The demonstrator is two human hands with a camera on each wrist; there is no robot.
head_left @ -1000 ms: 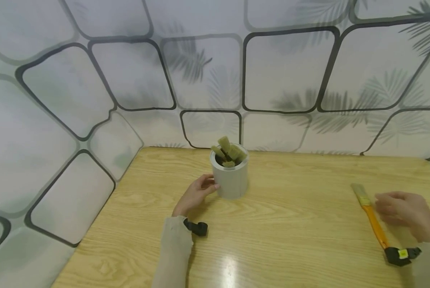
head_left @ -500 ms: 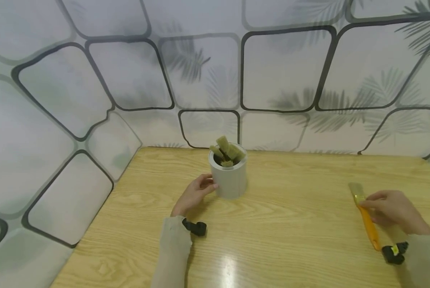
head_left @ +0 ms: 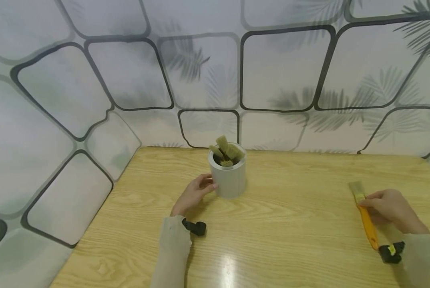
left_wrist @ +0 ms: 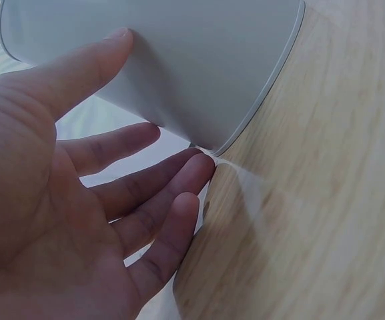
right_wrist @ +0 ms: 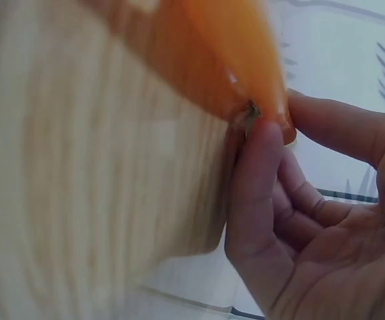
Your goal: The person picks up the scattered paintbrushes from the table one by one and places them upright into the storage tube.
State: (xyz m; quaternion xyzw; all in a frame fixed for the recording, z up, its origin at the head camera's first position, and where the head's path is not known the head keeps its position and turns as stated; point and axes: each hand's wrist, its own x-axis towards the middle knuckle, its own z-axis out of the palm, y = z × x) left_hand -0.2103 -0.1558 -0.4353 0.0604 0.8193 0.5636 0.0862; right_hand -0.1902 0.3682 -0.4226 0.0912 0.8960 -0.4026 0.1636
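A whitish cylindrical pot (head_left: 230,182) stands upright on the table, with several beige bristle-like ends (head_left: 226,147) sticking out of its top. Against the pot's left side lies my left hand (head_left: 193,194); its thumb touches the wall and its other fingers, loosely bent, reach around toward the back. Over on the right, my right hand (head_left: 393,208) pinches a paintbrush (head_left: 368,228) near where the orange handle meets the ferrule. The bristles (head_left: 357,188) point away from me. In the right wrist view, thumb and forefinger hold the orange handle (right_wrist: 245,53).
The wood-grain table (head_left: 290,240) runs back to a pale wall covering (head_left: 287,72) with dark rounded outlines and leaf prints. Another such covering (head_left: 67,96) closes off the left side. Each wrist bears a small black camera, including the left one (head_left: 197,228).
My right hand has come leftward to the paintbrush and now pinches it; the brush has shifted slightly left. My left hand stays at the pot.
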